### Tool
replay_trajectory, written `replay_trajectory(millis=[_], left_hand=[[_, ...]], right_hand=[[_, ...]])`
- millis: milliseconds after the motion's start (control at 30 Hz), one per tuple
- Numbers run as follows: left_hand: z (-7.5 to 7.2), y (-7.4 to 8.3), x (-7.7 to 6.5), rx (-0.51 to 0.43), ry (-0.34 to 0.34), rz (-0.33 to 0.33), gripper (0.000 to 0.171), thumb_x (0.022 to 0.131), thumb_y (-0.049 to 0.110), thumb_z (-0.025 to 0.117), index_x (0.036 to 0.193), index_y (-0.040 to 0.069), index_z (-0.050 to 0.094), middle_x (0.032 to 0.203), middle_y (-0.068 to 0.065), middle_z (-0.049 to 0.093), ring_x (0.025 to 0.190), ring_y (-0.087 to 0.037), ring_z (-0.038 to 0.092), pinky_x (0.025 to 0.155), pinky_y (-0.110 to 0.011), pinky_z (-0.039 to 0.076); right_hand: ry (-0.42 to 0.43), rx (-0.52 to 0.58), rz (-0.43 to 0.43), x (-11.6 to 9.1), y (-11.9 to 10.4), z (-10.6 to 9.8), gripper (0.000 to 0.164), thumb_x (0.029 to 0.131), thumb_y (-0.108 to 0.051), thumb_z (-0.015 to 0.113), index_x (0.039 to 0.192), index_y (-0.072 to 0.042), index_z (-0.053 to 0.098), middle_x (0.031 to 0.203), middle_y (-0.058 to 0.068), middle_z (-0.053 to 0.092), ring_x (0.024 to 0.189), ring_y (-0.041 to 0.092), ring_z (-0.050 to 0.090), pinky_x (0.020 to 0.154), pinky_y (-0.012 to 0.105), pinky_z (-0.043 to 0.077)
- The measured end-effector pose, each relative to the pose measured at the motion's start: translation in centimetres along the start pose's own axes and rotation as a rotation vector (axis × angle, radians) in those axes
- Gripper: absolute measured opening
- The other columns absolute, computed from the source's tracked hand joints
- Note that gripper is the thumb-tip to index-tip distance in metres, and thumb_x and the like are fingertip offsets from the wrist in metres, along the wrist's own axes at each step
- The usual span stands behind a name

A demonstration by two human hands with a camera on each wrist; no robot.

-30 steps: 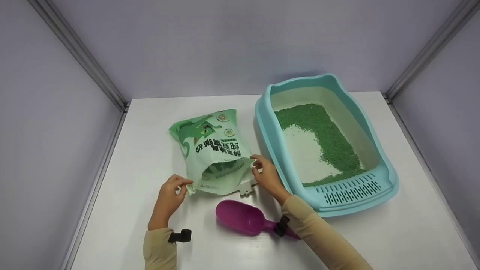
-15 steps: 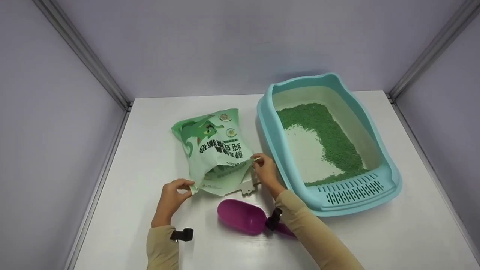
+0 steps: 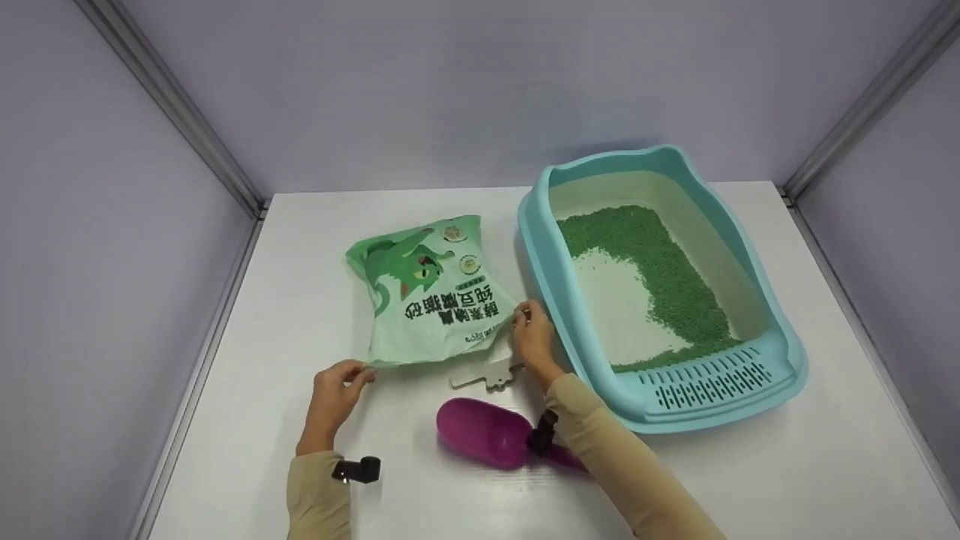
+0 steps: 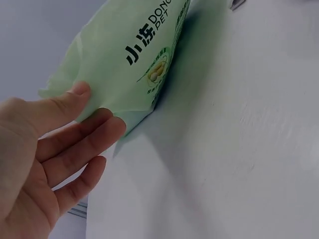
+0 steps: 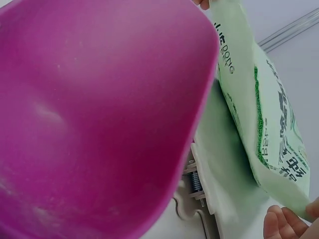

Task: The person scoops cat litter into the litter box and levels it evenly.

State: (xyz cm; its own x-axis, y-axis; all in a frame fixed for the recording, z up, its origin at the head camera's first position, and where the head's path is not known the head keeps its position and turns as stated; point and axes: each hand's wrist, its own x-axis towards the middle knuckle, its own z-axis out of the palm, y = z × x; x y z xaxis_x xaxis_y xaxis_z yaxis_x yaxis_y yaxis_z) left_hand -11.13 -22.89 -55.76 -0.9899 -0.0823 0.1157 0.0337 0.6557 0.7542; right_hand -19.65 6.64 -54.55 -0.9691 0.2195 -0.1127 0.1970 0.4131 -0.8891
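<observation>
A pale green cat litter bag (image 3: 431, 289) lies on the table, its mouth end toward me and drawn flat. My left hand (image 3: 334, 394) pinches the left corner of the mouth between thumb and fingers; in the left wrist view the hand (image 4: 65, 144) holds the bag's edge (image 4: 109, 69) tilted up. At the right corner my right hand (image 3: 534, 339) pinches the bag, close beside the litter box. In the right wrist view that hand (image 5: 289, 224) grips the corner, and a green band of litter (image 5: 259, 119) shows through the bag (image 5: 244, 89).
The blue litter box (image 3: 559, 300) stands at right with green litter (image 3: 667, 277) spread inside. A magenta scoop (image 3: 480, 433) lies in front of the bag, its handle under my right wrist. A whitish piece with a scalloped edge (image 3: 491, 375) and a spring (image 5: 197, 181) is partly under the bag.
The bag's gaping mouth has been drawn flat, its front edge pulling back from me. My left hand has shifted slightly left, and my right hand a little right and away.
</observation>
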Motion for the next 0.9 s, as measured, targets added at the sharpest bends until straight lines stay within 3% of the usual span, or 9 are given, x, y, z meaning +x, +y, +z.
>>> replay_trajectory(millis=[300, 467, 600, 767, 900], left_hand=[[0.3, -0.9, 0.2, -0.146, 0.082, -0.119, 0.011, 0.088, 0.006, 0.067, 0.084, -0.003, 0.071, 0.081, -0.017, 0.075, 0.077, -0.021, 0.074, 0.070, -0.011, 0.050], [0.8, -0.5, 0.2, -0.236, 0.112, -0.266, 0.018, 0.091, 0.009, 0.064, 0.088, -0.007, 0.068, 0.081, -0.017, 0.075, 0.076, -0.015, 0.074, 0.068, -0.011, 0.046], [1.5, -0.1, 0.4, -0.290, 0.184, -0.380, 0.019, 0.093, 0.013, 0.062, 0.087, -0.005, 0.066, 0.076, -0.012, 0.074, 0.072, -0.014, 0.072, 0.063, -0.014, 0.044], [2.2, 0.3, 0.6, -0.354, 0.276, -0.426, 0.018, 0.092, 0.013, 0.062, 0.081, -0.001, 0.061, 0.064, 0.001, 0.067, 0.066, -0.018, 0.069, 0.056, -0.017, 0.044], [2.3, 0.6, 0.8, -0.458, 0.285, -0.473, 0.014, 0.090, 0.008, 0.063, 0.090, -0.003, 0.055, 0.063, 0.006, 0.062, 0.059, -0.008, 0.065, 0.059, -0.015, 0.050]], right_hand=[[0.009, -0.007, 0.064, 0.4, -0.9, 0.0, 0.014, 0.101, -0.007, 0.042, 0.095, -0.002, 0.053, 0.089, 0.011, 0.059, 0.081, 0.019, 0.053, 0.068, 0.028, 0.043], [0.049, -0.041, 0.042, 0.5, -1.3, 0.3, 0.013, 0.099, -0.005, 0.042, 0.095, 0.001, 0.054, 0.088, 0.016, 0.059, 0.081, 0.023, 0.054, 0.071, 0.036, 0.046], [0.051, -0.081, 0.051, 0.7, -1.7, 0.6, 0.013, 0.098, -0.003, 0.042, 0.098, 0.003, 0.055, 0.094, 0.022, 0.063, 0.084, 0.028, 0.059, 0.075, 0.040, 0.050], [0.024, -0.131, 0.074, 1.3, -2.0, 0.6, 0.011, 0.099, -0.003, 0.041, 0.095, -0.002, 0.051, 0.085, 0.011, 0.056, 0.078, 0.021, 0.050, 0.071, 0.035, 0.046], [-0.001, -0.174, 0.062, 1.7, -2.1, 0.4, 0.007, 0.098, 0.000, 0.041, 0.097, -0.003, 0.046, 0.081, 0.010, 0.051, 0.076, 0.022, 0.047, 0.069, 0.035, 0.043]])
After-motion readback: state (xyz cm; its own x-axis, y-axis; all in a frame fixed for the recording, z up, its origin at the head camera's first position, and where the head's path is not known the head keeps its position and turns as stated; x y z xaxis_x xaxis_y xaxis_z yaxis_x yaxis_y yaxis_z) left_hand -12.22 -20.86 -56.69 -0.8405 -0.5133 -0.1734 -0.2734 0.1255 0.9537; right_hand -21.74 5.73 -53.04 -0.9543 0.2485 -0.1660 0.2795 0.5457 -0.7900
